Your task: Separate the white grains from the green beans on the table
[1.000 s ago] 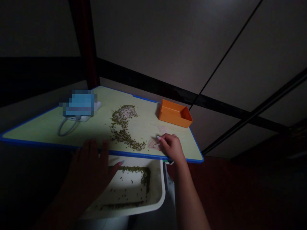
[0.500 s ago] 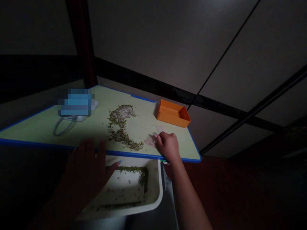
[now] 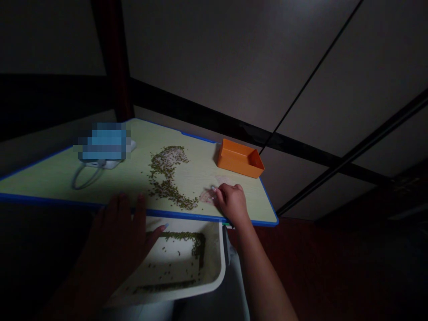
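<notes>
My right hand [image 3: 233, 203] is closed, thumb and fingers pinched together, low over the right part of a pale table [image 3: 197, 167]. Whatever lies in the pinch, if anything, is too small to make out. Just left of it are faint reddish printed marks [image 3: 207, 196]. Small green beans [image 3: 170, 189] are strewn in a curved band, mixed with a patch of white grains [image 3: 172, 155] at the upper end. In deep shadow, my left hand [image 3: 122, 240] is open at the table's front edge, fingers spread, thumb over a white bin [image 3: 219, 267] containing more green beans.
An orange open box [image 3: 240, 167] sits at the table's back right. At the left is a blurred-out device [image 3: 106, 145] with a looped cable [image 3: 82, 182]. A blue rim [image 3: 187, 216] borders the table. Dark panels [image 3: 214, 67] stand behind it.
The view has shifted slightly, so the table and its contents appear a little farther left. My right hand has edged slightly left, its fingers still pinched. My left hand stays at the edge.
</notes>
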Tool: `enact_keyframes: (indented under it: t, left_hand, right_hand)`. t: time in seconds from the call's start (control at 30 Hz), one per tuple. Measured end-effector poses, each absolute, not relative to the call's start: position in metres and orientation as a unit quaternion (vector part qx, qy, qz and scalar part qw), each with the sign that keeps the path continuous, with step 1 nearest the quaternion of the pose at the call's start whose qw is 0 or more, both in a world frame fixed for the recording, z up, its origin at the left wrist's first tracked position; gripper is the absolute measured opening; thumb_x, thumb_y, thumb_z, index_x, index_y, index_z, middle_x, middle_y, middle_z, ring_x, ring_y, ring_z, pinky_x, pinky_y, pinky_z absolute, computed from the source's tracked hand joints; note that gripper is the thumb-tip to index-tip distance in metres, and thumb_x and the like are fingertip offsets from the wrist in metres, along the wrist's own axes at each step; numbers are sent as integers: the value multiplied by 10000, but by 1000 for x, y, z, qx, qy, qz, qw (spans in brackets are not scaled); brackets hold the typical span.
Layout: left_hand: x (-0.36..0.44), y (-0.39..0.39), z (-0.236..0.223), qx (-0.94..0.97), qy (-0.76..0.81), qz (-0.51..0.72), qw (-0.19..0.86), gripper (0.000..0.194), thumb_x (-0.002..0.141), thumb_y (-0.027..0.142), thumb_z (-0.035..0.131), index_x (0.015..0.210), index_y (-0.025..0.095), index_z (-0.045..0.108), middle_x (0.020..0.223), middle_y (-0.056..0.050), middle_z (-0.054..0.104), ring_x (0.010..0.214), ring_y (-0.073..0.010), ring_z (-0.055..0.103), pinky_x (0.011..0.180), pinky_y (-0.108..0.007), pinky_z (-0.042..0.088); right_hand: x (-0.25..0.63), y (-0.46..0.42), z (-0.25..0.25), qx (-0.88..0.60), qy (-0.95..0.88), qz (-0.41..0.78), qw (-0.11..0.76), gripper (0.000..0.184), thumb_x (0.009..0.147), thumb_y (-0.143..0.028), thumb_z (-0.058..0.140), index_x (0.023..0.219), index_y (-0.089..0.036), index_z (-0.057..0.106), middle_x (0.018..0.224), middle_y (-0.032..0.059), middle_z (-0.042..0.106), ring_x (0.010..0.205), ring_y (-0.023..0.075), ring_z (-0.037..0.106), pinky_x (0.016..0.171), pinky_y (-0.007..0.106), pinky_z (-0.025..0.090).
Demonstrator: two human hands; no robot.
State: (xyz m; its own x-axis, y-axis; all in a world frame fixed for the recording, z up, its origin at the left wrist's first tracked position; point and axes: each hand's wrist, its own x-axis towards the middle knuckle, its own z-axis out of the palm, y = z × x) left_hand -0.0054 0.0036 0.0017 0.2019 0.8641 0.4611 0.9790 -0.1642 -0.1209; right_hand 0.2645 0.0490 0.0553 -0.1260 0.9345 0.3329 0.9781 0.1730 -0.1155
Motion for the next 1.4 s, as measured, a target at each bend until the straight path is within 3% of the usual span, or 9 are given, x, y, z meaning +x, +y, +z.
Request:
enact_keyframes:
  t: [0.2,0.7,0.87,1.4]
  left_hand:
    - [-5,5,-1,-749,-610,-163,201,837,861,601,355,1382,-48,443,1357,-412,506,1313,-524,505,1039,-612,447]
    - [-7,6,-6,-746,-613,-173,194,813,857,614,361,1394,12,464,1380,-357,539,1357,-483,473,1033,-611,450]
    - [-7,5,-6,-751,-606,-186,184,803,869,595,348,1391,-4,465,1390,-387,513,1359,-497,461,1043,-633,432]
    - [-3,6,5,-751,-612,-168,182,824,840,582,378,1313,-76,526,1326,-420,530,1284,-530,520,1013,-612,460]
  right_hand:
    - [252,51,57,-637,-749,-103,150,263,1021,-322,504,907,-172,687,833,102,762,765,204,658,802,328,305]
    - [258,47,53,-666,-717,-89,187,269,1006,-326,537,837,-185,691,787,75,752,710,171,635,784,306,295]
    - [260,48,50,-672,-708,-89,197,281,1011,-324,523,838,-189,699,790,74,759,707,174,637,786,309,301]
    - [254,56,53,-721,-668,-113,146,302,1032,-362,501,891,-185,701,809,108,775,727,201,692,751,322,321]
